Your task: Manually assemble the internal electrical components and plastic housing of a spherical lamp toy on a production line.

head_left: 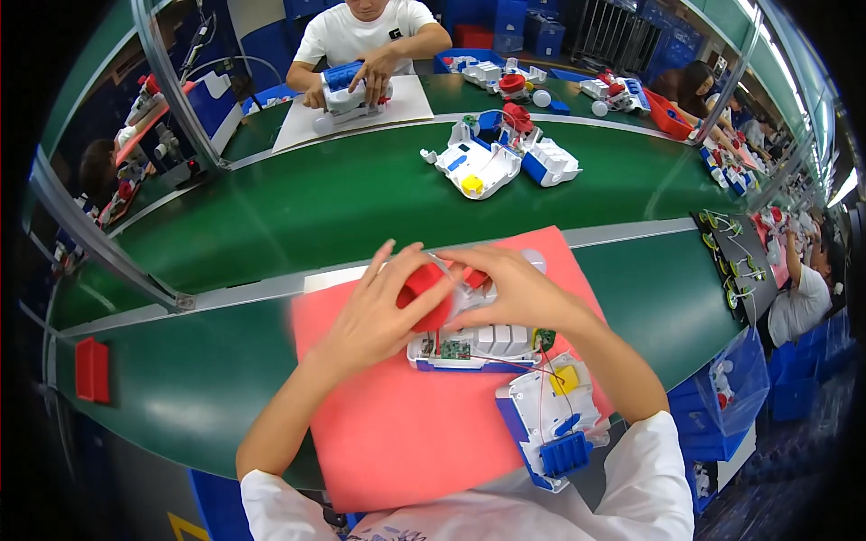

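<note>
My left hand [374, 311] grips a red rounded plastic part [426, 290] over a pink mat [406, 424]. My right hand [514, 288] holds the same red part from the other side, fingers curled over it. Just below both hands lies a white and blue toy shell half [474, 347] with a small green circuit board and thin red wires. Those wires run to a second white and blue shell half [550, 424] with a yellow piece, lying at the mat's right edge near my right forearm.
A green conveyor belt [298, 212] runs across behind the mat, carrying open white and blue toy shells [496, 158]. A person in a white shirt [365, 36] works on a toy opposite. Blue bins [731, 388] stand at right, a red block [90, 370] at left.
</note>
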`<action>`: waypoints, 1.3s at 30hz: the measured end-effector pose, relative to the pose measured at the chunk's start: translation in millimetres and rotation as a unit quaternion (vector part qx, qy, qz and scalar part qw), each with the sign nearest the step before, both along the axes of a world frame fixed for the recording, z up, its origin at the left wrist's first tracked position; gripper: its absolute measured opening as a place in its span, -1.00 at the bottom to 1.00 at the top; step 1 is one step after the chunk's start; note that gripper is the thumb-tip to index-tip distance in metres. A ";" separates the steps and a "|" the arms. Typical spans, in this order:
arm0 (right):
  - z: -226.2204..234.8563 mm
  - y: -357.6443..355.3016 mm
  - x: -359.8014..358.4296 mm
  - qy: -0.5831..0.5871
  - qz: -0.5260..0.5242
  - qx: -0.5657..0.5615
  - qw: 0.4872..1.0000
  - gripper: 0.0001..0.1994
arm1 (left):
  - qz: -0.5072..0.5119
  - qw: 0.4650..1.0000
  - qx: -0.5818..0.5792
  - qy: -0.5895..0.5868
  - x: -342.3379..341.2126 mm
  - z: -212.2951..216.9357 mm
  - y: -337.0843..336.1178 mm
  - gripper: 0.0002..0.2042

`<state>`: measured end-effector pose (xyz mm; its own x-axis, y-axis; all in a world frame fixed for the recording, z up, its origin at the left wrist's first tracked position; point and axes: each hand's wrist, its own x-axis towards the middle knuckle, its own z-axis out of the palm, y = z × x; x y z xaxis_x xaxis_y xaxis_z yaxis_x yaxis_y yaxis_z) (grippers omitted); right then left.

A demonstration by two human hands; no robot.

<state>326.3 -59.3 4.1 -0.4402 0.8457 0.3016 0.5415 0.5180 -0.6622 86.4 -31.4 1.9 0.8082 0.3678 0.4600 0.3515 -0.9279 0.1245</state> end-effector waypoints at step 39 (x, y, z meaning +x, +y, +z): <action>-13.5 14.1 46.0 0.004 0.011 -0.146 0.989 -0.85 | -0.028 0.936 -0.199 -0.290 22.1 -91.3 23.1 -0.26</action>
<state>372.2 -45.2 -9.3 -0.4577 0.8877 0.0503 0.5258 0.3159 -0.7897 108.5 -8.3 -89.4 0.4875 0.5677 0.6634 0.0698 -0.7827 0.6185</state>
